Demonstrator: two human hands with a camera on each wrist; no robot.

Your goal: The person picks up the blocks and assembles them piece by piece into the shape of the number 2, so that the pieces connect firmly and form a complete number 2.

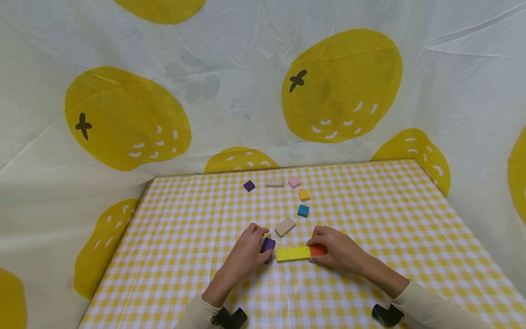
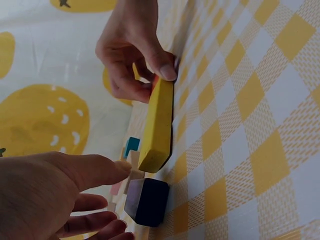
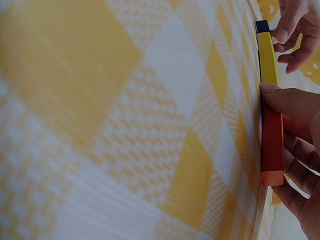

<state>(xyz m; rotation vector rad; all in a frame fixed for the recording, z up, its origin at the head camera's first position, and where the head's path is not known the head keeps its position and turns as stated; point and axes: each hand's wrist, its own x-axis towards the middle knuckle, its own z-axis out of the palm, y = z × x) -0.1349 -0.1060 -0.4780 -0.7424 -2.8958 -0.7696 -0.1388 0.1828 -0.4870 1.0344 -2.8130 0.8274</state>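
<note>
A purple block lies on the checked cloth beside my left hand. In the left wrist view, that hand's thumb and fingers are spread apart near the purple block, with a gap showing between. My right hand pinches a red-orange block with the thumb on one side and fingers on the other. A yellow block lies flat between the hands, its right end against the red-orange one. The right thumb tip sits at that joint. A narrow gap separates the yellow block from the purple one.
Beyond the hands lie a beige block, a blue block, an orange-yellow block, a pink block, another beige block and a second purple block. A fruit-patterned sheet hangs behind the table.
</note>
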